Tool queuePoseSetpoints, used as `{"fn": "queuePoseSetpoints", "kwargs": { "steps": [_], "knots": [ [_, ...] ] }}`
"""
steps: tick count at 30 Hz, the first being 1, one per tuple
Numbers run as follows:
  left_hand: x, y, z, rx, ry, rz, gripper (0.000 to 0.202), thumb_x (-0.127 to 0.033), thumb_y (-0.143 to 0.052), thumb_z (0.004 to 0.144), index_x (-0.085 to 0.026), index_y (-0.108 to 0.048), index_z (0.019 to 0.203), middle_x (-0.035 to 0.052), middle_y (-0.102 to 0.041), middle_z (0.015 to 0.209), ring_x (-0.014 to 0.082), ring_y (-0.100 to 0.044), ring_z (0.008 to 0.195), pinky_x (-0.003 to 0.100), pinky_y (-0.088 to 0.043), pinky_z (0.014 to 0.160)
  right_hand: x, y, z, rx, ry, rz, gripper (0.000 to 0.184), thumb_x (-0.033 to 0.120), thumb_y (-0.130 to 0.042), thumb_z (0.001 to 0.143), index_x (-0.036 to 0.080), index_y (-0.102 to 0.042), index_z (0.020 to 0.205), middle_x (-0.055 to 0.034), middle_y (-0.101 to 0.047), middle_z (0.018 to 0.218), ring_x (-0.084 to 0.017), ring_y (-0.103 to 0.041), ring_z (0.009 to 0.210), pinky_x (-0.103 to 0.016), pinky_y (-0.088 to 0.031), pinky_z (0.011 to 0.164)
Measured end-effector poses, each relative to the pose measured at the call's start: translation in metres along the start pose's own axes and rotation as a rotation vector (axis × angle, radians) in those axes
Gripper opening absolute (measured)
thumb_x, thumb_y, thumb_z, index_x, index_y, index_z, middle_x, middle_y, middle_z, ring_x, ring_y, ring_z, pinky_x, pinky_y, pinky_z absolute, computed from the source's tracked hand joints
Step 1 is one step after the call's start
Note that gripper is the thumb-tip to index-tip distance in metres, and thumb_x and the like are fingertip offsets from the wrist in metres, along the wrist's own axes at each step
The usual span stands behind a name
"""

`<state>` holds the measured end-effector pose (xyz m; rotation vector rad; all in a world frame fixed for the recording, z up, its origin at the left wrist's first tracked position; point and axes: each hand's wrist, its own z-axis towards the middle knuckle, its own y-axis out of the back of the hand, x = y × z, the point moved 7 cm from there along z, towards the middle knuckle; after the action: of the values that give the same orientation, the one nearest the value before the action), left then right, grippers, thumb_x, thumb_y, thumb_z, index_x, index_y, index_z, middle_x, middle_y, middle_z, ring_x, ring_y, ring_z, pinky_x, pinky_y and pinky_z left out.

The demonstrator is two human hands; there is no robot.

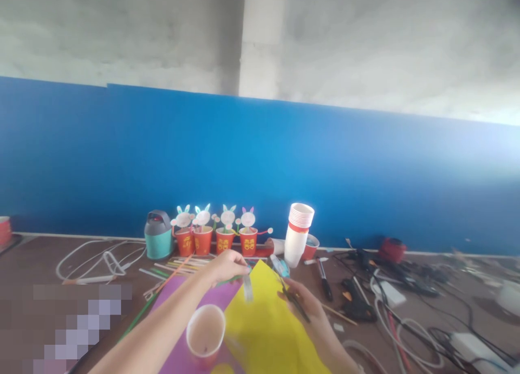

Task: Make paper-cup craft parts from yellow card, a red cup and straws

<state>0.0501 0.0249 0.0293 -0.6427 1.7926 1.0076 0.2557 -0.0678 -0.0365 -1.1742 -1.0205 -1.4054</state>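
Note:
My left hand (229, 266) is closed in a pinch on a short, clear strip of tape (248, 288), which hangs over a yellow paper sheet (268, 322). In my right hand (311, 303) is a pair of dark-handled scissors (299, 304), its blades pointing up and left towards the tape. A blue tape dispenser (279, 265) lies just beyond the blades. Below my left forearm stands a paper cup (206, 330) with its mouth up, on a purple paper sheet (173, 292). A thin green piece shows under my left fingers; I cannot tell if it is held.
Red cups (225, 241) with rabbit-faced figures line the back beside a teal container (158, 238). Stacked white cups (299, 233) stand to their right. Thin sticks (179, 265) lie left of centre. A marker (325, 281), a glue gun (357, 301) and tangled cables (418, 330) spread over the right.

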Motion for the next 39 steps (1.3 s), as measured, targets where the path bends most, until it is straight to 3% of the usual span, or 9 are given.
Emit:
{"fn": "queuePoseSetpoints", "kwargs": {
  "steps": [5,12,16,19,22,30,39],
  "knots": [
    [-0.001,-0.010,0.004,-0.013,-0.031,0.010,0.022,-0.035,-0.070,0.062,-0.015,-0.061,0.068,0.0006,-0.062,0.059,0.0132,-0.057,0.055,0.025,-0.042,0.053,0.004,-0.013,0.007,0.009,-0.080,0.139,0.048,0.059,-0.051,0.080,0.026,-0.065,0.112,-0.0092,-0.068,0.106,-0.029,-0.063,0.102,-0.044,-0.048,0.089],
    [-0.004,-0.007,0.007,0.023,-0.045,0.089,0.027,-0.040,-0.070,0.062,-0.015,-0.064,0.068,0.0004,-0.062,0.058,0.0137,-0.055,0.055,0.026,-0.042,0.054,-0.018,-0.013,0.017,0.127,-0.093,0.174,0.051,0.039,-0.075,0.063,0.022,-0.068,0.111,-0.0052,-0.068,0.084,-0.022,-0.066,0.070,-0.036,-0.050,0.070],
    [-0.004,0.001,0.009,0.048,-0.068,0.185,0.022,-0.035,-0.069,0.062,-0.016,-0.069,0.074,0.0019,-0.068,0.066,0.0159,-0.059,0.062,0.025,-0.041,0.056,-0.014,0.000,0.017,0.147,-0.041,-0.096,0.044,0.032,-0.074,0.061,0.018,-0.073,0.103,-0.0082,-0.070,0.086,-0.023,-0.064,0.075,-0.037,-0.050,0.072],
    [-0.007,0.006,0.009,0.081,-0.108,0.275,0.022,-0.033,-0.069,0.061,-0.018,-0.074,0.077,0.0033,-0.072,0.071,0.0189,-0.062,0.068,0.025,-0.041,0.057,0.006,0.007,0.017,0.184,0.062,-0.452,0.039,0.026,-0.070,0.060,0.016,-0.075,0.098,-0.0088,-0.071,0.084,-0.024,-0.063,0.075,-0.038,-0.050,0.074],
    [-0.014,0.006,0.008,0.110,-0.172,0.362,0.021,-0.031,-0.068,0.062,-0.020,-0.076,0.078,0.0036,-0.073,0.073,0.0201,-0.063,0.069,0.025,-0.040,0.056,0.026,0.001,0.016,0.268,0.133,-0.656,0.038,0.023,-0.065,0.063,0.017,-0.074,0.099,-0.0057,-0.069,0.078,-0.021,-0.062,0.071,-0.034,-0.050,0.071],
    [-0.035,-0.009,0.002,0.161,-0.298,0.505,0.020,-0.024,-0.064,0.063,-0.021,-0.079,0.077,0.0032,-0.072,0.067,0.0175,-0.061,0.059,0.023,-0.036,0.050,0.062,-0.033,0.021,0.363,0.141,-0.709,0.040,0.014,-0.059,0.065,0.018,-0.072,0.103,-0.0060,-0.067,0.089,-0.017,-0.060,0.074,-0.030,-0.049,0.075],
    [-0.041,-0.010,-0.002,0.173,-0.352,0.559,0.018,-0.024,-0.066,0.064,-0.021,-0.079,0.077,0.0024,-0.069,0.064,0.0171,-0.059,0.058,0.023,-0.036,0.049,0.067,-0.037,0.025,0.383,0.110,-0.747,0.034,0.014,-0.060,0.066,0.019,-0.074,0.097,-0.0047,-0.069,0.086,-0.016,-0.057,0.072,-0.026,-0.047,0.067]
  ]
}}
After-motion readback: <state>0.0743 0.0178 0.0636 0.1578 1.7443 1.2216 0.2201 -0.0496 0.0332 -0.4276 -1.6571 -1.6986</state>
